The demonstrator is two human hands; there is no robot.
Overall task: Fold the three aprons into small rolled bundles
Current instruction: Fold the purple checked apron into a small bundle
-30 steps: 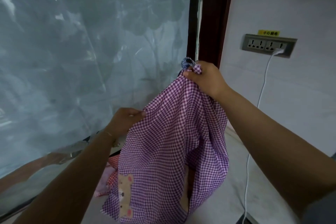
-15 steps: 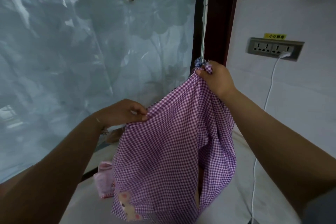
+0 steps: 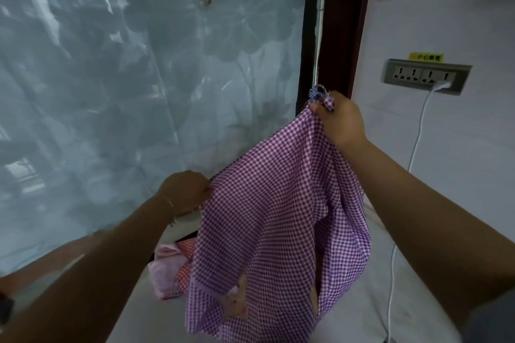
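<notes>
Presently, findings as follows.
Apron in hand: purple checked apron, held up in the air above the white surface, hanging free; lower hem just above or brushing it, cannot tell which.
Right hand: right hand clenched on the top corner, with a blue-and-white scrap of strap bunched at the fingers.
Left hand: left hand pinching the opposite top edge, set lower.
Key relation: top edge slopes up from left hand to right; long axis hangs downward below both hands; left hand is nearer the surface.
Other aprons: pink and red cloth lying in a heap behind the hanging one, not yet rolled.
Surroundings: patterned window pane beyond; wall socket with a white cable at right.
Judgement: spreading flat appears next.
</notes>
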